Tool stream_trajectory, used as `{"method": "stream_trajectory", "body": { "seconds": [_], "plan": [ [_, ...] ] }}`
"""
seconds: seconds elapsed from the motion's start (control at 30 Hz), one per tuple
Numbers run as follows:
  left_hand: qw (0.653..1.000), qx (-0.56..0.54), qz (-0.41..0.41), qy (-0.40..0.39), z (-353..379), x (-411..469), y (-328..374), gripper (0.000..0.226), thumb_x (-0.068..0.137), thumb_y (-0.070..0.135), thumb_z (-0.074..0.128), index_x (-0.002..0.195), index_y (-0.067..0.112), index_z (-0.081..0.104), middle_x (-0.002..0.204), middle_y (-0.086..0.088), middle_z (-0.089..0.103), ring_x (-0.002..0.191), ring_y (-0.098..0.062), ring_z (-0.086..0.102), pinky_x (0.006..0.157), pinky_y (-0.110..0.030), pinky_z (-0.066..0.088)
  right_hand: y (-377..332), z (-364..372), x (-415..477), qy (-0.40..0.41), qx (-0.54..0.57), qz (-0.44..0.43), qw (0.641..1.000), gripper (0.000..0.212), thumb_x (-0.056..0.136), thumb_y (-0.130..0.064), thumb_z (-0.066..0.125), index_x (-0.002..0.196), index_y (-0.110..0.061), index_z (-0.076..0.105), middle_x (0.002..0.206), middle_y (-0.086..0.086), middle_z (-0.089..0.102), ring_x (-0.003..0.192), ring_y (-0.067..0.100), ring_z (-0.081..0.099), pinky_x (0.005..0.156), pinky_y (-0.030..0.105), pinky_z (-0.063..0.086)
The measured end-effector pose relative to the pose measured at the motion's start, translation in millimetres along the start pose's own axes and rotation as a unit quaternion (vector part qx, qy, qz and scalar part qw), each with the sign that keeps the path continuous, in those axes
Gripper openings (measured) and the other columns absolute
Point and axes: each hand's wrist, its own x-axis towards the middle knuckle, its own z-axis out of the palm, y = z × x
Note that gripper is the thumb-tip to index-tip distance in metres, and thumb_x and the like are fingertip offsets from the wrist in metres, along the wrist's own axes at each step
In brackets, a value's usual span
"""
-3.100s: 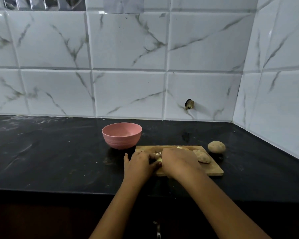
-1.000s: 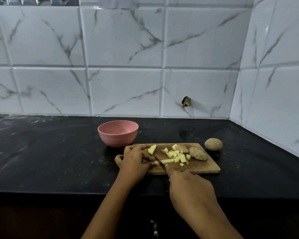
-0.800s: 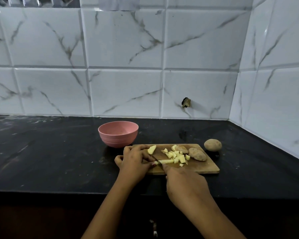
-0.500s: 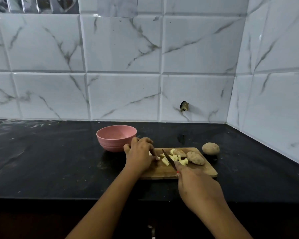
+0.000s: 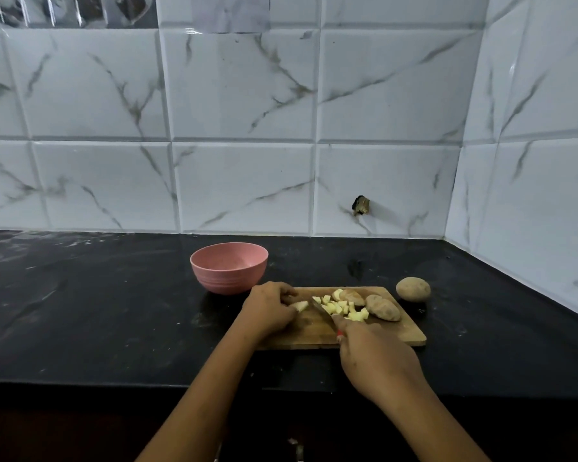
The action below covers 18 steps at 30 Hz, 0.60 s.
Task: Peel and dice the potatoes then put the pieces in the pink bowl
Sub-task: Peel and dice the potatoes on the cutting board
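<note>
A wooden cutting board lies on the black counter. My left hand pins a peeled potato piece on the board's left part. In my right hand is a knife, its blade angled up-left, the tip just right of that piece. Several pale potato dice are heaped right of the blade. An unpeeled potato lies on the board's right side, with another brown piece behind the dice. A whole potato rests on the counter beyond the board's right corner. The pink bowl stands behind-left of the board, nothing seen inside.
White marble-look tiled walls close the back and right of the black counter. A small dark chipped spot marks the back wall. The counter's front edge runs just below my forearms.
My left hand shifted up the board onto the potato piece. My right hand moved right and forward, swinging the blade up between the piece and the dice heap. The camera tilted slightly.
</note>
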Motion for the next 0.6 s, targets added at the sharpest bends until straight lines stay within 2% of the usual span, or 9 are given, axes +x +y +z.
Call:
{"method": "stream_trajectory", "body": {
  "seconds": [0.07,0.17,0.33,0.43,0.5,0.6],
  "plan": [
    [1.0,-0.021,0.02,-0.005,0,-10,-2,0.041,0.083,0.024,0.066,0.123,0.024,0.058,0.121,0.001,0.06,0.11,-0.013,0.055,0.091,-0.021,0.043,0,2,-4,0.013,0.006,-0.012,1.0,0.05,0.103,-0.025,0.034,0.149,-0.041,0.022,0.123,-0.003,0.058,0.102,0.017,0.058,0.073,0.031,0.047],
    [0.999,-0.02,0.037,0.015,3,-20,-6,0.043,0.082,0.023,0.069,0.122,0.028,0.052,0.121,-0.001,0.058,0.113,-0.014,0.052,0.093,-0.024,0.041,-5,4,-9,0.015,-0.001,-0.031,0.999,0.051,0.102,-0.025,0.035,0.149,-0.039,0.023,0.119,-0.003,0.06,0.099,0.016,0.058,0.07,0.031,0.045],
    [0.996,-0.045,0.054,0.054,5,-25,-7,0.04,0.077,0.02,0.073,0.11,0.024,0.05,0.105,-0.003,0.066,0.103,-0.016,0.057,0.092,-0.03,0.044,-20,6,-1,-0.004,-0.078,-0.037,0.996,0.065,0.096,-0.013,0.049,0.151,-0.029,0.02,0.118,0.001,0.06,0.098,0.017,0.061,0.066,0.029,0.042],
    [0.993,-0.075,0.041,0.079,6,-30,-9,0.041,0.073,0.022,0.078,0.1,0.026,0.047,0.095,-0.001,0.068,0.1,-0.017,0.059,0.09,-0.036,0.047,-25,7,3,0.016,-0.083,-0.048,0.995,0.063,0.095,-0.009,0.048,0.15,-0.027,0.024,0.117,0.001,0.061,0.098,0.018,0.061,0.065,0.03,0.041],
    [0.99,-0.092,0.029,0.099,7,-33,-11,0.043,0.07,0.022,0.081,0.096,0.024,0.046,0.087,0.0,0.068,0.092,-0.016,0.062,0.086,-0.038,0.05,-24,5,2,0.02,-0.079,-0.046,0.996,0.066,0.096,-0.009,0.048,0.152,-0.03,0.019,0.117,0.001,0.06,0.097,0.018,0.06,0.065,0.029,0.04],
    [0.989,-0.093,0.034,0.11,8,-34,-12,0.042,0.071,0.02,0.08,0.095,0.022,0.046,0.087,0.0,0.067,0.087,-0.014,0.063,0.084,-0.037,0.052,-21,6,-5,0.038,-0.075,-0.054,0.995,0.061,0.099,-0.015,0.043,0.152,-0.034,0.017,0.115,0.0,0.061,0.095,0.016,0.061,0.064,0.028,0.039]
  ]
}}
